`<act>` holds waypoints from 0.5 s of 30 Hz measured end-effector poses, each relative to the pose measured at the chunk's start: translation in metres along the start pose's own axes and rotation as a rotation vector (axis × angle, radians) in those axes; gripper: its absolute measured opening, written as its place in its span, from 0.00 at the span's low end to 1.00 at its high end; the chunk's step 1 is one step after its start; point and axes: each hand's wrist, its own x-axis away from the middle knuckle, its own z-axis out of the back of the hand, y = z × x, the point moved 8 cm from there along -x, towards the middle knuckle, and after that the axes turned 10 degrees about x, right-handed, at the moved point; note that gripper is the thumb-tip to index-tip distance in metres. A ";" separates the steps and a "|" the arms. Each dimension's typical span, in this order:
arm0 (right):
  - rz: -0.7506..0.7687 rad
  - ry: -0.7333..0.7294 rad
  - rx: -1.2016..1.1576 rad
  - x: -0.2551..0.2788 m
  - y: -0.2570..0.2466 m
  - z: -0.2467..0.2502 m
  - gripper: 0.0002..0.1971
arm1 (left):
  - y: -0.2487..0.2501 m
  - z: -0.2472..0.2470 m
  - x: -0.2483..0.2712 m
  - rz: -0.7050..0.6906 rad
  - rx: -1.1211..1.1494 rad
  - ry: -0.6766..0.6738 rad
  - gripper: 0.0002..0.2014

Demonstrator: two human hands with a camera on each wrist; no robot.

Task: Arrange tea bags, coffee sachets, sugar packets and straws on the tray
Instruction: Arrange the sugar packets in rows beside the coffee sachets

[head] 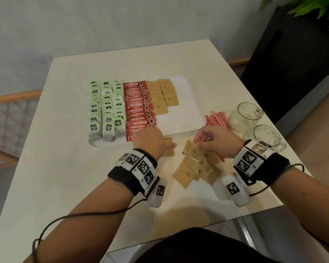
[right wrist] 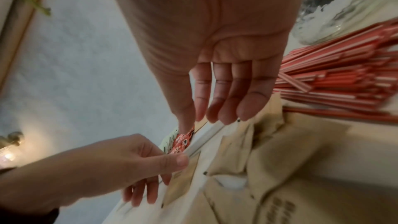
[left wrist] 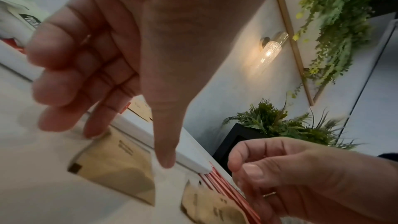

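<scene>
A white tray (head: 184,114) holds three columns of green tea bags (head: 106,109), a column of red coffee sachets (head: 139,107) and two short columns of brown sugar packets (head: 163,95). My left hand (head: 156,141) is at the tray's front edge. Its fingertips (left wrist: 92,132) touch a single brown sugar packet (left wrist: 116,164) lying flat on the table, thumb stretched out. My right hand (head: 197,142) hovers over a loose pile of sugar packets (head: 194,168) with its fingers (right wrist: 226,108) relaxed and nothing between them. Red-and-white straws (head: 217,120) lie right of the tray.
Two glass jars (head: 243,116) (head: 268,138) lie on their sides at the table's right edge, behind the straws. The tray's right third is bare. A dark planter with green plants (head: 302,44) stands beyond the table's right corner.
</scene>
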 end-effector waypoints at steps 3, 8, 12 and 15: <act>0.074 -0.055 0.049 0.008 -0.002 -0.009 0.11 | 0.007 -0.006 0.004 0.015 -0.009 -0.043 0.26; 0.242 -0.210 0.235 0.017 -0.015 -0.036 0.22 | 0.002 -0.018 0.002 0.070 0.177 -0.115 0.23; 0.359 -0.257 0.494 0.021 -0.025 -0.051 0.28 | -0.003 -0.030 0.007 0.118 0.332 -0.168 0.20; 0.349 -0.226 0.518 0.021 -0.022 -0.054 0.25 | -0.006 -0.031 0.014 0.117 0.474 -0.106 0.15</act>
